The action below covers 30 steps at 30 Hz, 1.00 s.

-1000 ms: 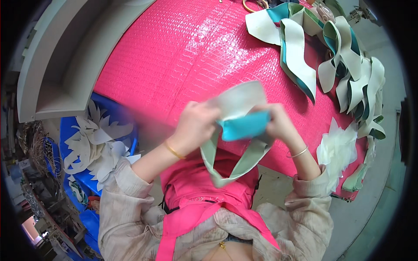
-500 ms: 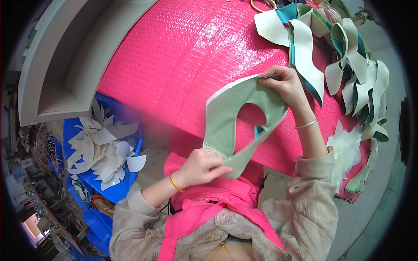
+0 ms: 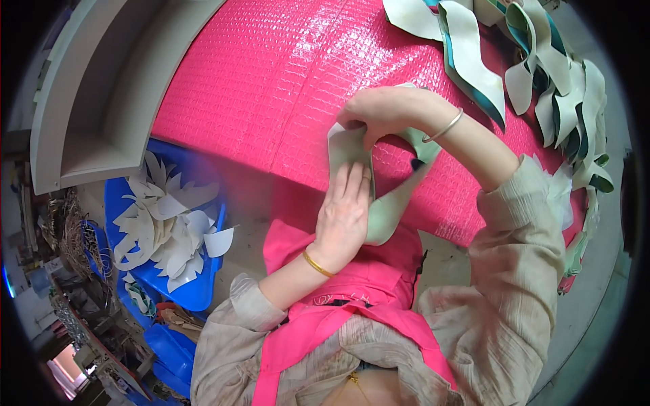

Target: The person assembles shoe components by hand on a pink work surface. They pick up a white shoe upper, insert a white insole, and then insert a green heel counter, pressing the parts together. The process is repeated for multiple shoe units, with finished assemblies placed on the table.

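Observation:
A pale green shoe upper (image 3: 393,208), bent into a loop with an opening in it, lies over the near edge of the pink-covered table. My right hand (image 3: 389,111) arches over its far side, fingers curled and closed on the edge; the fingertips are partly hidden. My left hand (image 3: 347,215) lies flat against the upper's green face, fingers stretched out and pointing away from me. Its thumb is out of sight. More white and green shoe uppers (image 3: 470,57), some with teal undersides, lie in a row along the table's right side.
Shiny pink quilted covering (image 3: 271,88) spreads over the table. A grey open-fronted shelf box (image 3: 101,101) stands at the left. Below it, a blue bin (image 3: 203,287) holds a heap of white cut pieces (image 3: 166,227). Translucent whitish sheets (image 3: 556,189) lie beyond my right forearm.
My right hand has moved left along the upper's far edge and bent over it. The left hand has gone from pinching the near corner to lying flat on the upper.

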### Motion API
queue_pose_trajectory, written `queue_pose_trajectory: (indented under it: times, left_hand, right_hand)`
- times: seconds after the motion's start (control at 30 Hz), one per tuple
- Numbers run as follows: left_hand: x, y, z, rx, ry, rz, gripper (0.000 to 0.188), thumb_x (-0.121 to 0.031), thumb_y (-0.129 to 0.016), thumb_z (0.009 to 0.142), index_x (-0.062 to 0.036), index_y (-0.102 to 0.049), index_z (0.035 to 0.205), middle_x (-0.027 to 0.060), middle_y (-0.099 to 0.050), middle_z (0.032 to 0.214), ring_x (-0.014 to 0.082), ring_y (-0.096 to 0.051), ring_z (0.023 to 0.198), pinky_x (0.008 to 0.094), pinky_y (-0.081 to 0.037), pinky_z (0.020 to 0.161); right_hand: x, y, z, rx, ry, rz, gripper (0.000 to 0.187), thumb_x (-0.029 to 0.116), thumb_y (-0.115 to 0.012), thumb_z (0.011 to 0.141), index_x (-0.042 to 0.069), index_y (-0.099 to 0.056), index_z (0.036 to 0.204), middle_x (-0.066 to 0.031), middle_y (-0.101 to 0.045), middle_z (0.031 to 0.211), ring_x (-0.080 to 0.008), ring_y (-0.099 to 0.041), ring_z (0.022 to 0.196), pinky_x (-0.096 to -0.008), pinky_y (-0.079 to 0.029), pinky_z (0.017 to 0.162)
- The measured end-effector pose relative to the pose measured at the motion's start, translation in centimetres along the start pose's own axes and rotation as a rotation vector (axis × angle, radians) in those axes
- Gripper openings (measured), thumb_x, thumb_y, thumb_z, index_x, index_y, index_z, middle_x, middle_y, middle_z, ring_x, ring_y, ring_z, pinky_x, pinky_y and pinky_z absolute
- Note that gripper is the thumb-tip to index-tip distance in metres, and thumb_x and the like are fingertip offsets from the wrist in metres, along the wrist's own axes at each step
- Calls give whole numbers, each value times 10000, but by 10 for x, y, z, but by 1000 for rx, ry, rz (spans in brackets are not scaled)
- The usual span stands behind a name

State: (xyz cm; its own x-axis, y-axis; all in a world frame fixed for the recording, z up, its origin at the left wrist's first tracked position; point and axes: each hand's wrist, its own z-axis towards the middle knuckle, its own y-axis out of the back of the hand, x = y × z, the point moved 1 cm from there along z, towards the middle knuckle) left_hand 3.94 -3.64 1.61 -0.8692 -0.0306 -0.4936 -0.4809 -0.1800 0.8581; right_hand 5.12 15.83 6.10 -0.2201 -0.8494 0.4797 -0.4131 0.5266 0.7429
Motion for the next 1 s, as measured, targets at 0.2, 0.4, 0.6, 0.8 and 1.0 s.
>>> queue_pose_trajectory:
  times: [0.2,0.4,0.6,0.8,1.0]
  left_hand:
    - [6,-6,3,34,-48,189,430,-98,-510,769,56,-452,1167,158,-459,1175,291,-445,1062,355,-406,860]
    - [2,-1,31,90,6,212,406,-112,-544,758,31,-482,1134,114,-486,1050,248,-479,921,330,-423,775]
    - [14,-6,35,-36,-89,210,396,-108,-569,744,26,-502,1110,97,-483,1011,244,-477,871,334,-429,759]
    - [19,-8,51,-27,-168,318,401,-119,-587,742,13,-512,1113,82,-491,1102,230,-485,916,317,-438,800]
    - [27,-3,63,41,-198,238,394,-127,-604,727,-9,-535,1097,79,-490,1137,237,-492,966,319,-441,828]
  right_hand:
    - [0,7,18,131,-86,-204,249,162,-677,674,7,-630,863,-174,-622,773,-331,-606,760,-412,-476,667]
    - [-18,4,25,24,-106,-232,302,201,-687,679,17,-635,913,-163,-629,803,-315,-609,779,-404,-482,672]
    - [-31,11,13,96,-164,-105,356,197,-697,660,24,-624,962,-150,-634,847,-293,-615,792,-391,-485,672]
    - [-36,12,5,81,-247,-72,428,202,-718,636,26,-613,1012,-156,-636,873,-278,-624,794,-383,-497,666]
    - [-54,14,5,144,-342,14,508,232,-730,621,25,-591,1064,-156,-639,896,-279,-628,793,-362,-502,687]
